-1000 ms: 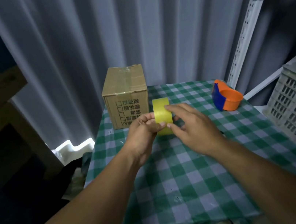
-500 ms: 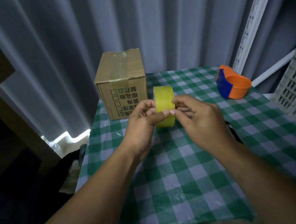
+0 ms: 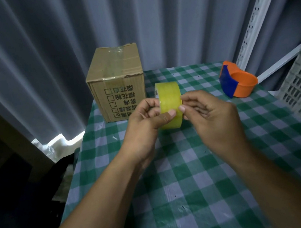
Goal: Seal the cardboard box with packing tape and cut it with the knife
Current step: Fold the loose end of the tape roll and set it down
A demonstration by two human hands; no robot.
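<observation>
Tape roll (image 3: 169,103), yellowish clear, is held on edge above the tabletop (image 3: 175,178), just in front of the cardboard box (image 3: 116,83). Left hand (image 3: 143,122) has its fingers clamped on the roll, thumb pressed on the outer face near the lower right, other fingers on the left rim. Right hand (image 3: 210,116) sits at the right rim, its fingers together and pinched against the edge of the roll; no loose tape end is visible.

Step in hand looks like finding and lifting the tape end. To do it well: keep the left grip firm, turn the roll slowly, run a right thumbnail across the face to catch the seam, peel straight and not at an angle so the strip doesn't split.

Box stands at the far left corner of the tabletop, flaps closed, with some glossy tape on top. Orange and blue dispenser (image 3: 238,83) sits at far right, well apart. No knife is clearly visible.
</observation>
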